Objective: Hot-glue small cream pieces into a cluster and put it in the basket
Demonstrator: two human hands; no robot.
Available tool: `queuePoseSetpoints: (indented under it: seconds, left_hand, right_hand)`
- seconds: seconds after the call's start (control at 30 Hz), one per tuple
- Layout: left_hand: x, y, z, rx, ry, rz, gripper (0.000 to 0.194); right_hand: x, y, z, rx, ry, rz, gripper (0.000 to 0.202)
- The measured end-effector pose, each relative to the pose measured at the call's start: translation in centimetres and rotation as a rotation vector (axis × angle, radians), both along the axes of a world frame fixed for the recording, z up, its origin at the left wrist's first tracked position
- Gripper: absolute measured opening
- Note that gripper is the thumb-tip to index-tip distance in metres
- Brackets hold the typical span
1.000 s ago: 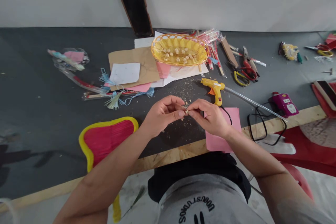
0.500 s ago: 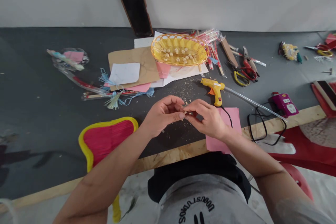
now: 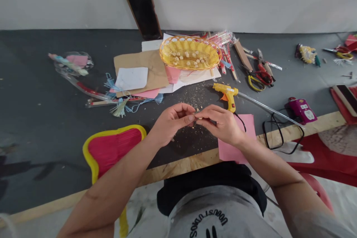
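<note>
My left hand [image 3: 173, 123] and my right hand [image 3: 221, 123] meet over the dark table, fingertips almost touching. Both are closed in a pinch. Between the right thumb and fingers shows a small pale piece [image 3: 200, 118], too tiny to make out in detail. What the left fingertips grip is hidden. Beneath and beyond the hands lie scattered pale crumbs [image 3: 198, 98]. Farther back, a yellow woven basket [image 3: 167, 63] holds several small cream-coloured clusters [image 3: 187, 54]. To the right of my right hand lies a yellow glue gun [image 3: 227, 93] with a long clear stick in its back.
Pink paper [image 3: 231, 148] lies under my right wrist. A pink-and-yellow shaped panel [image 3: 114, 148] is beside my left forearm. Scissors [image 3: 256, 83], a purple power socket [image 3: 302, 111] with black cable, brown card [image 3: 139, 59], blue tassels [image 3: 134, 104] and a leaning phone [image 3: 141, 5] surround the work.
My fingers have shifted slightly around the small piece, the right fingertips drawing closer together. The rest of the table looks the same, apart from a slight shift of the view.
</note>
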State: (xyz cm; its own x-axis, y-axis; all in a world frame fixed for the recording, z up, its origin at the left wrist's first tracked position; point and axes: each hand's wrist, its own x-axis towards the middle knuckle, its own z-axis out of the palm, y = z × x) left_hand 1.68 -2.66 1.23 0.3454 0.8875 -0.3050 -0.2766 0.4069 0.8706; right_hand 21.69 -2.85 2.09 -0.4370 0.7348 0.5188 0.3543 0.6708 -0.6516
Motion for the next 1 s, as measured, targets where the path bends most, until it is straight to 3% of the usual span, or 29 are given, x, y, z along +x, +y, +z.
queuePoseSetpoints:
  seconds: [0.2,0.77,1.0]
  left_hand:
    - [-0.1,0.0,0.3,-0.024,0.046,-0.188,0.037]
    - [0.3,-0.2,0.2,-0.042,-0.019,-0.11,0.027]
    - [0.1,-0.2,0.2,-0.072,-0.076,-0.111,0.029]
  right_hand:
    - [0.2,0.4,0.1,0.046,-0.041,0.025,0.012]
    - [0.0,0.0,0.2,0.034,-0.081,0.068,0.025]
    - [0.3,-0.2,1.1,-0.195,0.017,0.119,0.027]
